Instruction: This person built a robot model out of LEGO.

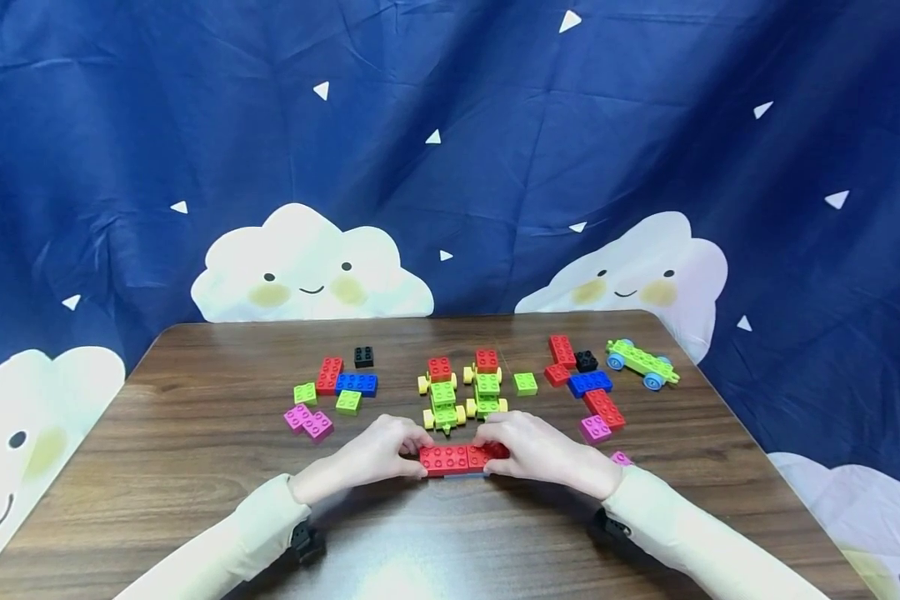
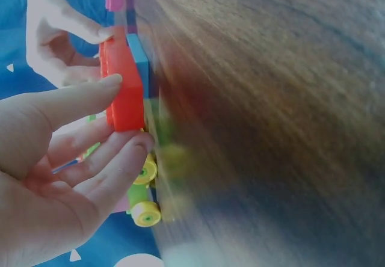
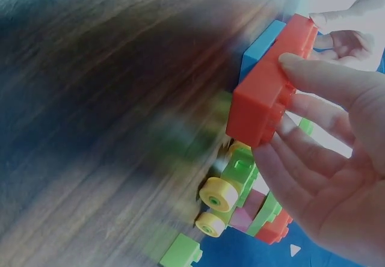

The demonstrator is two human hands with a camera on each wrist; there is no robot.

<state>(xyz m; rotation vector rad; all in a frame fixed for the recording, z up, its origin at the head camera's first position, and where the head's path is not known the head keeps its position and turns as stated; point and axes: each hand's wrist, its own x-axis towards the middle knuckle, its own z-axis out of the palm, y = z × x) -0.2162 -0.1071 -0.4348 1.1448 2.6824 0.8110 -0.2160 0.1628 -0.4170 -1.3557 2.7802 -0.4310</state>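
Two red building bricks (image 1: 444, 460) lie end to end in front of me, on top of a blue brick (image 2: 139, 62) that bridges beneath them. My left hand (image 1: 382, 450) grips the left end, its thumb on the near side and fingers at the far side. At the other end, my right hand (image 1: 534, 447) holds the right red brick (image 3: 264, 95) between thumb and fingers. Just beyond stand two green wheeled toy cars (image 1: 444, 398) with yellow wheels and red bricks at their far ends. The right hand partly covers the right red brick in the head view.
Loose red, blue, black, green and pink bricks (image 1: 318, 425) lie to the left. A similar group with a blue brick (image 1: 590, 383) lies to the right, beside a green car base (image 1: 641, 361) with blue wheels. A single green brick (image 1: 525, 383) sits between. The wooden table (image 1: 157, 467) ends at a blue curtain (image 1: 450, 167).
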